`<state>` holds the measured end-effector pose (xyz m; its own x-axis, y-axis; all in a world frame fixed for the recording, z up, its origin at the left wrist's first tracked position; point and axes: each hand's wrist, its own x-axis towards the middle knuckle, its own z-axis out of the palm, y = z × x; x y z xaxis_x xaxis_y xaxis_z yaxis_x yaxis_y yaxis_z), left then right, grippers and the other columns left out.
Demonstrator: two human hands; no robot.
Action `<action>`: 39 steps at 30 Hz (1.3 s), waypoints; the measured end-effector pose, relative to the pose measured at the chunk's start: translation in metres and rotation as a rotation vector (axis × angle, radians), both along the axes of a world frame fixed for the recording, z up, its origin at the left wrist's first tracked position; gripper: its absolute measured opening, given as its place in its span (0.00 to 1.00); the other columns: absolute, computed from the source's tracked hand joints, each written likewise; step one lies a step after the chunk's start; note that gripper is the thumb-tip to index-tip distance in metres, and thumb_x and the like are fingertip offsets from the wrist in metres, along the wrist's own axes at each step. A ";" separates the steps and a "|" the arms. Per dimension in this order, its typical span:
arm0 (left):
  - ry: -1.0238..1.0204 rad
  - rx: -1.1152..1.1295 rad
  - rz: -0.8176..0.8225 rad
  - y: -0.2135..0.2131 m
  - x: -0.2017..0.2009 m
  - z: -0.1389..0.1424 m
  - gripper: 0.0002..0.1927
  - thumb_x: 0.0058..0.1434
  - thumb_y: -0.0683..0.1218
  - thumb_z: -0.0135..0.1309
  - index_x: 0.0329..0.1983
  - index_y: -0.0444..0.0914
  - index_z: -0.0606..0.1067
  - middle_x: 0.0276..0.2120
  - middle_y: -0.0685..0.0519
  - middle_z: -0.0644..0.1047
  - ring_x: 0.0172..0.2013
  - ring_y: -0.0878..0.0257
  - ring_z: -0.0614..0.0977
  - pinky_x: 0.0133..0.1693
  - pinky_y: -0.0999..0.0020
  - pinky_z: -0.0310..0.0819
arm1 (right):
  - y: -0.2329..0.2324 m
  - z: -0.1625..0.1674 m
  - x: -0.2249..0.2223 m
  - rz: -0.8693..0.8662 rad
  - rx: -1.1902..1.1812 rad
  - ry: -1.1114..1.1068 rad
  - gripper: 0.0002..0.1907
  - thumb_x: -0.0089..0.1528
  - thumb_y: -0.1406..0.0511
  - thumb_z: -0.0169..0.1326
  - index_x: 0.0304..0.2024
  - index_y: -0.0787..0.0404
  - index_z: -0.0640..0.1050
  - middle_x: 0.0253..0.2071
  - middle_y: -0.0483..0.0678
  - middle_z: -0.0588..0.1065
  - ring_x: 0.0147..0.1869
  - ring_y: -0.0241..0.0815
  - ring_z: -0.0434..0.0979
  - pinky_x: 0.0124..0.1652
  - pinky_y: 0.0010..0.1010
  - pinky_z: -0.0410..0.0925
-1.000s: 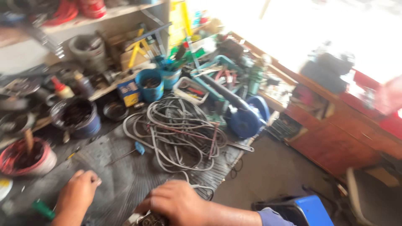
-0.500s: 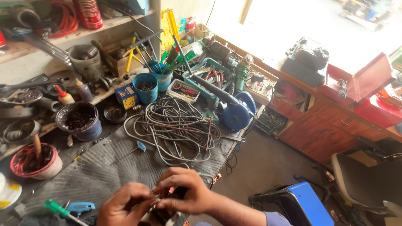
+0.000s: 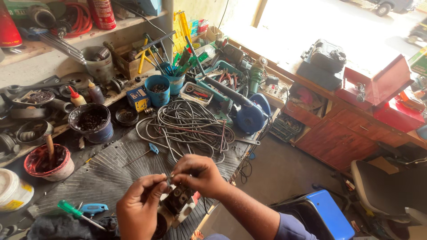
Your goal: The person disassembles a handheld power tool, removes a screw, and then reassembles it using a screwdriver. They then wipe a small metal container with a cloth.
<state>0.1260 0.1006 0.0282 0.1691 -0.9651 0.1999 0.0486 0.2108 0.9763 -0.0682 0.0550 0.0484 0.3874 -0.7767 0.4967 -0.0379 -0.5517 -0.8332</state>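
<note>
Both hands meet over the bench's near edge. Left hand [image 3: 141, 208] cups a dark motor-like part [image 3: 177, 200] from beside and below, thumb and forefinger pinched on something small at its top; right hand [image 3: 199, 174] comes from the other side, fingertips pinched on the same spot (what they pinch is too small to tell). Judged from this, fine work on the part is under way, not finished: it is off the mat, and no tool is in either hand.

Items around, largest first:
- Ribbed mat [image 3: 111, 169] covering the bench's near half.
- Cable coil [image 3: 189, 126] at the bench's middle.
- Blue blower [image 3: 247, 113] at the right edge.
- Bucket [image 3: 92, 122] of dark bits toward the back left.
- Green screwdriver [image 3: 75, 212] at the near left corner, unused.
</note>
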 end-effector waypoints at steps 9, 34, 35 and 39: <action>-0.030 -0.102 0.092 0.013 -0.015 -0.002 0.10 0.58 0.40 0.63 0.42 0.36 0.79 0.34 0.52 0.84 0.35 0.68 0.86 0.37 0.74 0.81 | 0.005 -0.003 0.010 -0.016 0.032 -0.048 0.09 0.60 0.74 0.65 0.43 0.63 0.83 0.43 0.49 0.81 0.49 0.37 0.82 0.49 0.28 0.76; -0.053 -0.247 0.030 0.001 -0.009 -0.017 0.12 0.59 0.33 0.62 0.47 0.30 0.80 0.43 0.49 0.81 0.41 0.66 0.82 0.43 0.74 0.77 | -0.004 0.000 0.005 0.022 -0.079 0.096 0.08 0.60 0.73 0.65 0.42 0.63 0.83 0.38 0.48 0.79 0.42 0.39 0.80 0.42 0.29 0.72; 0.013 -0.254 0.009 0.000 -0.008 -0.019 0.12 0.60 0.33 0.62 0.47 0.30 0.79 0.44 0.49 0.81 0.42 0.66 0.82 0.44 0.74 0.78 | -0.005 -0.001 0.005 0.016 -0.074 0.080 0.08 0.59 0.73 0.65 0.42 0.63 0.83 0.38 0.48 0.79 0.42 0.39 0.80 0.42 0.29 0.72; 0.166 -0.298 -0.048 -0.007 -0.007 -0.028 0.12 0.62 0.34 0.61 0.49 0.30 0.79 0.47 0.48 0.81 0.46 0.66 0.83 0.48 0.73 0.79 | -0.013 -0.004 0.006 0.025 -0.083 0.061 0.08 0.59 0.73 0.65 0.41 0.62 0.83 0.38 0.48 0.79 0.42 0.39 0.80 0.41 0.29 0.72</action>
